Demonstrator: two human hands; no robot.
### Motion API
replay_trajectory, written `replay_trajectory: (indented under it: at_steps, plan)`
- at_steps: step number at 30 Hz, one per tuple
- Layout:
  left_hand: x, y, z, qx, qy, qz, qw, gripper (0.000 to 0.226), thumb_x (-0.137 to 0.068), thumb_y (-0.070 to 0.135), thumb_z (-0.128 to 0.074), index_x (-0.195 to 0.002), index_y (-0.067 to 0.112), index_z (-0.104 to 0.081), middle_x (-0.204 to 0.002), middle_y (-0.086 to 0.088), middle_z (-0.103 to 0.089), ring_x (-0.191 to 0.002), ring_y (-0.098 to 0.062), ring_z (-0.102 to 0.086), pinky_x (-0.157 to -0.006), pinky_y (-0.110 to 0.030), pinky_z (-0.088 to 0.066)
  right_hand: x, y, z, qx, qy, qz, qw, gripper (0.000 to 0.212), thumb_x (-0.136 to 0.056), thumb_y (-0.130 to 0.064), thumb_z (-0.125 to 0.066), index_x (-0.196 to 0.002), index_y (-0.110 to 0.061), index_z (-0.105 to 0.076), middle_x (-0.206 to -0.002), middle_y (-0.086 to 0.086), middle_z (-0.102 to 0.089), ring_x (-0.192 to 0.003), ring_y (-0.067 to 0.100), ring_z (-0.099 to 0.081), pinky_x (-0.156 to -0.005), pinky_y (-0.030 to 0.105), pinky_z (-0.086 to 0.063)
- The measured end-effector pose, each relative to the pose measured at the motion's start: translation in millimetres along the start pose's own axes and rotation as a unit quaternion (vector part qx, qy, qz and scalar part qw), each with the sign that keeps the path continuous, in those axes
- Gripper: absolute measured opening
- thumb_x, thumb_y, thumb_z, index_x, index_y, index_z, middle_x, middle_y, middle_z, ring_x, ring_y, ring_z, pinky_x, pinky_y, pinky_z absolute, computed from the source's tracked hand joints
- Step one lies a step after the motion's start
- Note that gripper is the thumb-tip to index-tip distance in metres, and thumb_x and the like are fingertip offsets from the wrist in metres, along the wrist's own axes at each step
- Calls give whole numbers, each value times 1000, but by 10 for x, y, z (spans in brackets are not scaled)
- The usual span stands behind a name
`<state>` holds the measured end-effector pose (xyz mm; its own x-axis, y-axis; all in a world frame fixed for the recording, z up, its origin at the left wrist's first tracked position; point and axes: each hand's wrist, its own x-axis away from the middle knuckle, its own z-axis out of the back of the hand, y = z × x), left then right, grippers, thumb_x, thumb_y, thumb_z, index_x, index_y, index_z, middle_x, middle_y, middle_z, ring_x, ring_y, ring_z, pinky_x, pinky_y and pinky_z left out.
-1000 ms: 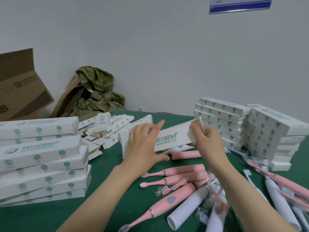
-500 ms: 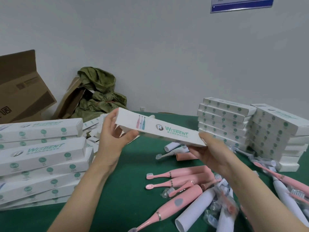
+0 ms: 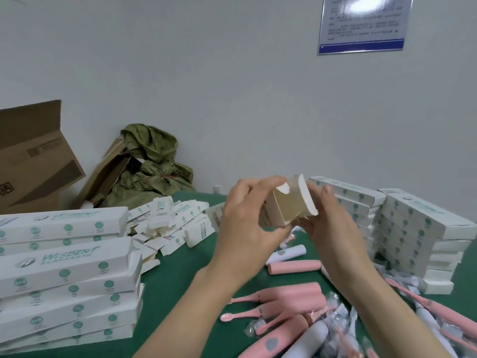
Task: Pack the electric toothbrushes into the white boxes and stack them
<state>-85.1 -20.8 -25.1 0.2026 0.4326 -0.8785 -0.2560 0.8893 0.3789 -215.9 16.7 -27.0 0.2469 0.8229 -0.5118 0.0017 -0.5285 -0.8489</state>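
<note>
Above the middle of the tabletop (image 3: 178, 282), the left hand (image 3: 245, 223) grips the body of a white box (image 3: 285, 206) while the right hand (image 3: 333, 223) holds its opened flap end. The thin card looks light and crushable, best held by its long walls. The rigid, smooth pink toothbrushes (image 3: 286, 298) near the front edge suit a handle grasp.

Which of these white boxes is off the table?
The box between left hand and right hand, end flap open; the others lie stacked or piled.
</note>
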Motion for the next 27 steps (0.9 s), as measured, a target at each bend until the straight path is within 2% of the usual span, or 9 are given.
replay_trajectory:
  at_steps: [2,4,6,8,12,15,18,22,27]
  plan:
    - [80,-5,-60,-2,-5,13,1000,62,-68,27,-79,-118,44,-48,-103,11,-51,-98,-6,-52,-82,-20,-45,92,-75,-83,55,-27,43,997,42,-90,-59,-38,-122,-42,-58,-121,-19,-62,-114,-1,-56,-92,17,-46]
    - [137,-4,-102,10,4,22,1000,56,-68,38,-71,-119,45,-48,-102,15,-53,-95,-1,-53,-77,-8,-40,150,-70,-137,95,-28,70,993,30,-96,-43,-42,-124,-44,-54,-119,-26,-61,-112,-9,-55,-89,10,-44]
    - [197,-10,-129,16,20,29,999,57,-67,36,-72,-119,44,-49,-105,19,-56,-96,4,-53,-78,-3,-36,171,-23,-150,77,-40,75,993,31,-98,-27,-45,-125,-38,-54,-123,-20,-61,-116,-6,-53,-95,14,-44]
    - [254,-37,-116,11,38,45,998,59,-64,36,-74,-117,45,-49,-107,24,-57,-98,8,-52,-79,-1,-35,199,0,-171,47,-75,62,994,35,-93,-29,-46,-126,-32,-55,-126,-19,-60,-120,-4,-51,-99,14,-42]
    - [340,-82,-58,3,58,53,997,55,-63,46,-69,-115,44,-50,-107,25,-57,-98,5,-54,-80,-4,-37,197,43,-182,81,-121,72,987,35,-95,-32,-44,-128,-30,-55,-128,-25,-56,-123,-4,-48,-99,15,-41]
    - [405,-74,-93,18,55,45,997,51,-73,42,-63,-122,36,-49,-112,21,-54,-106,4,-50,-86,-4,-33,185,45,-194,84,-116,71,987,36,-91,-33,-41,-123,-31,-58,-124,-24,-60,-114,-8,-53,-85,7,-43]
    - [442,-83,-117,24,82,35,996,38,-78,33,-55,-115,30,-49,-107,20,-51,-100,3,-47,-86,-6,-32,219,90,-257,76,-111,77,988,33,-92,-32,-40,-119,-31,-59,-116,-21,-64,-89,-12,-58,-73,5,-42]
    - [463,-105,-128,43,81,69,993,34,-78,29,-47,-109,18,-57,-96,6,-52,-90,6,-44,-78,-5,-32,256,169,-298,75,-102,69,990,36,-90,-33,-39,-121,-29,-57,-113,-23,-64,-107,-6,-58,-83,8,-43]
    - [466,-115,-117,79,34,116,989,38,-76,33,-47,-112,22,-54,-102,3,-53,-95,1,-48,-79,-9,-37,279,244,-343,151,-66,72,984,38,-92,-29,-36,-125,-33,-54,-121,-27,-58,-116,-13,-48,-92,5,-37]
